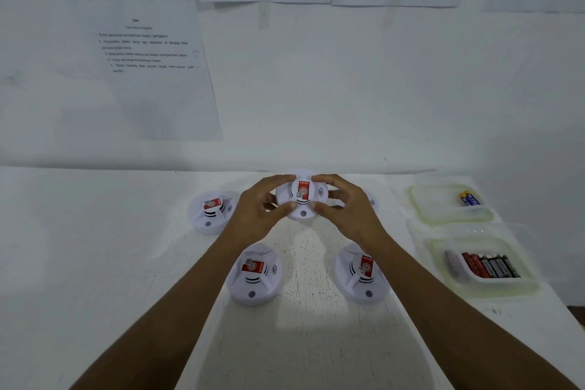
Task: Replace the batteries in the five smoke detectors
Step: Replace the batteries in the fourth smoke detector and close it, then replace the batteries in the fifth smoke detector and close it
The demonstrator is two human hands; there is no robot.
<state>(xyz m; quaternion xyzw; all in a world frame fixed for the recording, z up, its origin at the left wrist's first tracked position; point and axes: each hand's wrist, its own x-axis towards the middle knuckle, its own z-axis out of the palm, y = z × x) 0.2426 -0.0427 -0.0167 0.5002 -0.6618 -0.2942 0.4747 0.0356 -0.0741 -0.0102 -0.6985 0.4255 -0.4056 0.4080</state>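
Gripping the middle smoke detector point(302, 199) near the far edge of the tabletop point(95, 263), our left hand point(256, 209) and right hand point(345, 209) curl round its rim; the far-right detector point(372, 201) shows only a sliver behind our right hand.

A white surface point(95, 247), its paint worn rough in the middle, meets a white wall. Taking that worn patch as the dial's centre, round white smoke detectors with red labels lie at ten o'clock point(210, 210), eight o'clock point(254, 274) and four o'clock point(359, 275). A sliver of another point(373, 201) shows at two o'clock. At twelve o'clock the held detector point(302, 196) sits between the left hand point(259, 206) and right hand point(345, 206), gripped by their fingers; whether it touches the surface cannot be told. Toward the right edge, the far container point(421, 203) holds one blue-and-yellow battery point(469, 198). At three o'clock, the near container point(493, 290) holds a row of batteries point(489, 266).
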